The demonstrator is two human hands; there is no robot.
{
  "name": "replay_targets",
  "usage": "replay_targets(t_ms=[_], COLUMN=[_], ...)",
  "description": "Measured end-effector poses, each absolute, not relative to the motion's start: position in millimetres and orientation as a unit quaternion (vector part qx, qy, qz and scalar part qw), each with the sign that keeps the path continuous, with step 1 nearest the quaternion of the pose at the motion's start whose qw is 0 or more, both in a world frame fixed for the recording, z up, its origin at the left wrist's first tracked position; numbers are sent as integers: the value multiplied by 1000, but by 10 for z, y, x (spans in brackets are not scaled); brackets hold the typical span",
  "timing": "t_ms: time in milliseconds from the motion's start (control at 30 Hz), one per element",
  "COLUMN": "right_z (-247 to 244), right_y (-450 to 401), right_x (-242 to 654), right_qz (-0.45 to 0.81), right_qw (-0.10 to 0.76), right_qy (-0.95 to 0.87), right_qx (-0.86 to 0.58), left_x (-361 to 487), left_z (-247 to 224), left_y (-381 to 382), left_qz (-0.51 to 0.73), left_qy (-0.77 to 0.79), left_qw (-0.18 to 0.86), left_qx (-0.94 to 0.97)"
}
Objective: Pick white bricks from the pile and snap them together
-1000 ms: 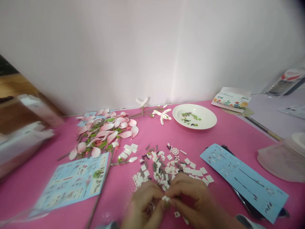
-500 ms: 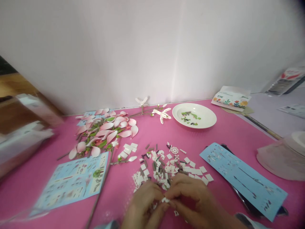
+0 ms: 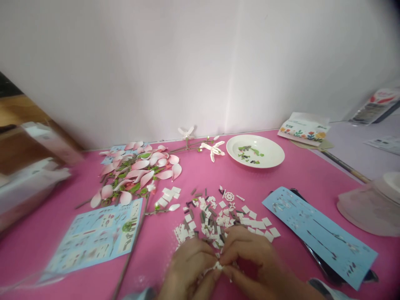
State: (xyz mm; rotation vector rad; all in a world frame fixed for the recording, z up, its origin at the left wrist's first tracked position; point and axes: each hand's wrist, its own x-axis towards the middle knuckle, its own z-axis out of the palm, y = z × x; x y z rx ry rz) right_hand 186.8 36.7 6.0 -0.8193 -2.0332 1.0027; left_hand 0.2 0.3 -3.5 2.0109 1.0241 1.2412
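Left hand and right hand pinch — seemingly — a white brick.

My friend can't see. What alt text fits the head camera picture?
The left hand and right hand pinch a tiny white brick piece over a heap of white and grey bricks on a pink tabletop. Pink-and-white petals, a white plate of green pieces and a blue instruction sheet lie nearby.

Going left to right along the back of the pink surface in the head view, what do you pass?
Pile of pink-and-white brick petals → white brick flower → white plate → floral printed packet
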Motion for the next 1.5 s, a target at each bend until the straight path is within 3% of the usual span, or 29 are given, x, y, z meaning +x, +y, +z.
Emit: replay_targets(t_ms=[1500], right_z=[195], right_y=[343], right_x=[1875], right_qz=[375], right_qw=[323], right_qy=[-814], right_qx=[-305], left_x=[-38], left_z=[-40], left_y=[28], left_qz=[455], left_qy=[335], left_qw=[231], left_qx=[792])
